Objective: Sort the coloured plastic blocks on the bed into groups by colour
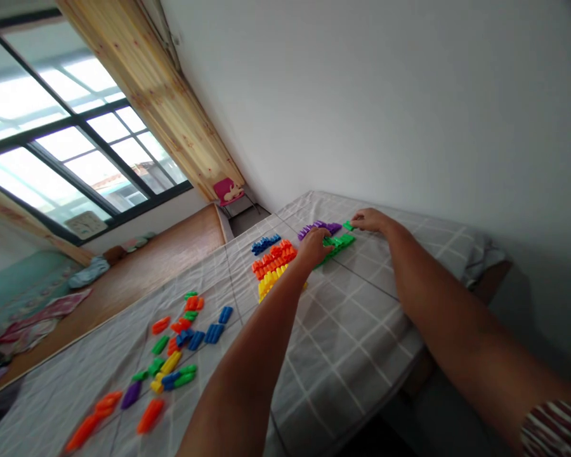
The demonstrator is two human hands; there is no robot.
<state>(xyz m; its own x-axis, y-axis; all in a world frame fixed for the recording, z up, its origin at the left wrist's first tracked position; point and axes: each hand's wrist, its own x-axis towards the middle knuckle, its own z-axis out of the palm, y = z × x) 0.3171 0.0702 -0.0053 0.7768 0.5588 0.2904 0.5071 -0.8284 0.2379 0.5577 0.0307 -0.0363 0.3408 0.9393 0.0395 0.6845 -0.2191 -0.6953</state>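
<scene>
Head view: left hand (315, 245), fingers slightly parted, touches the row of green plastic blocks (339, 244) on the grey checked cloth (337, 330); right hand (372, 220) — fingertips nearly closed — pinches a small green plastic block (347, 225).

Daylight enters through the window (76, 136), its panes glaring white, while the wall (385, 95) stays dim grey and darkness pools below the tablecloth's (342, 330) near edge. Wide-angle distortion tilts and stretches the edges; fine detail looks soft throughout.
</scene>
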